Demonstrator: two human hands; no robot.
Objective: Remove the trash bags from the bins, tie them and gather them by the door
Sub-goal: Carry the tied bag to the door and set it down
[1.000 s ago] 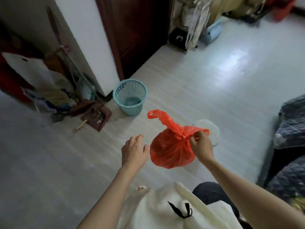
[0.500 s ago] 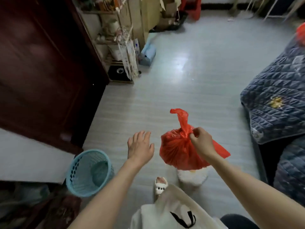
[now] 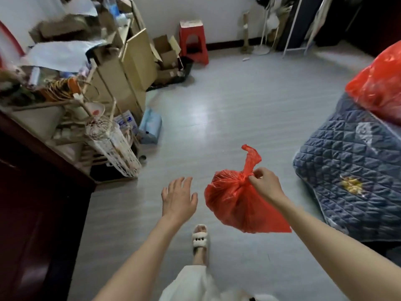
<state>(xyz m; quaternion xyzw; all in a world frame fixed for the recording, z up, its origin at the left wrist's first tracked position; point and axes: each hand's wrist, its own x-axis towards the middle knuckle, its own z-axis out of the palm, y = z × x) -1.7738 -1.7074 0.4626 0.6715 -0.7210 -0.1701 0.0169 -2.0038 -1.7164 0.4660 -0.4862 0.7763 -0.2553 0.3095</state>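
Below your right hand [image 3: 263,184] hangs the red trash bag [image 3: 236,205], held in the air over the pale floor [image 3: 217,118]. Your grip there is a pinch: thumb and fingertips [image 3: 252,178] are clenched on the knotted neck of the bag, right at the knot. A twisted tail of plastic stands up above your fingers, and the full, rounded body of the bag sags down and to the left of your wrist. One loose corner of the bag trails out under your forearm.

Your left hand [image 3: 179,197] is released, palm down with the fingers spread, grasping nothing. It sits just beside the bag on its left, apart from it, with a strip of floor showing between them.

Your foot in a white slipper [image 3: 200,237] is on the floor beneath the two hands. To the right is a bed with a blue quilted cover [image 3: 347,161], and a second red bag [image 3: 382,83] rests on top of it. Cluttered shelves and cardboard boxes [image 3: 134,61] stand along the left, with a red stool [image 3: 193,40] by the far wall.
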